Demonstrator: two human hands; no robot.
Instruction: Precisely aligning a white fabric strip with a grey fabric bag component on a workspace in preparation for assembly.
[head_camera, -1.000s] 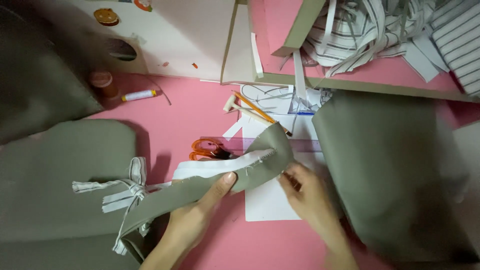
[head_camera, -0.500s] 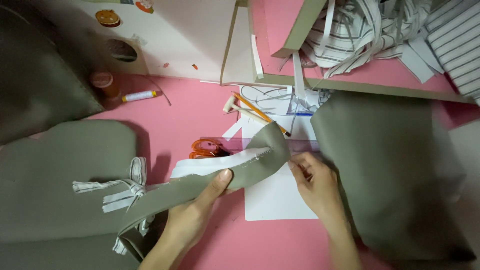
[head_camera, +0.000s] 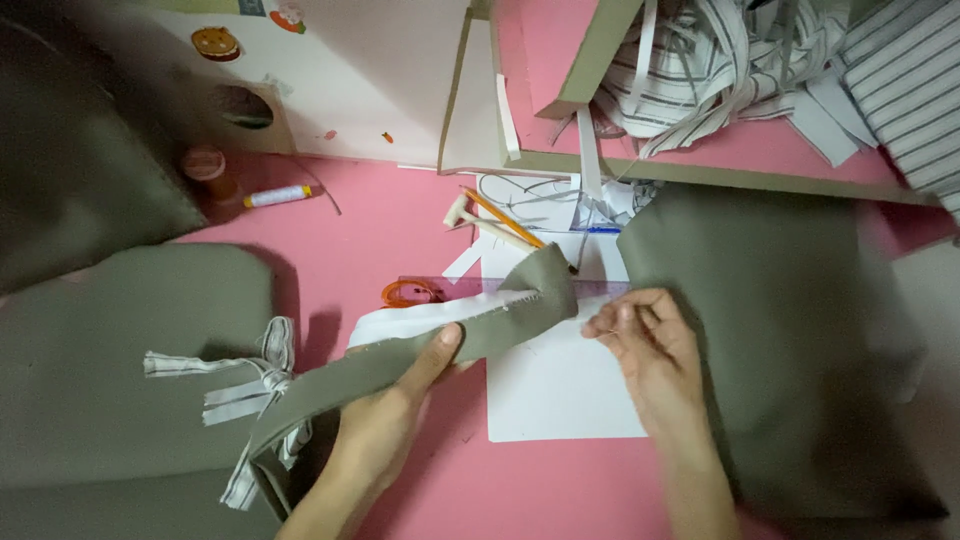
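Slightly raised since half a second ago, the olive fabric strip (head_camera: 440, 345) is being pinched by the left hand (head_camera: 400, 400) above the white paper (head_camera: 560, 395); something too small to tell is being pinched by the right hand (head_camera: 645, 345) beside the strip's end.

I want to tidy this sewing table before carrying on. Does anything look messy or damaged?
The heap of striped fabric strips at the top right is tangled and spills over the board edge. The olive strip in the left hand has a frayed edge.
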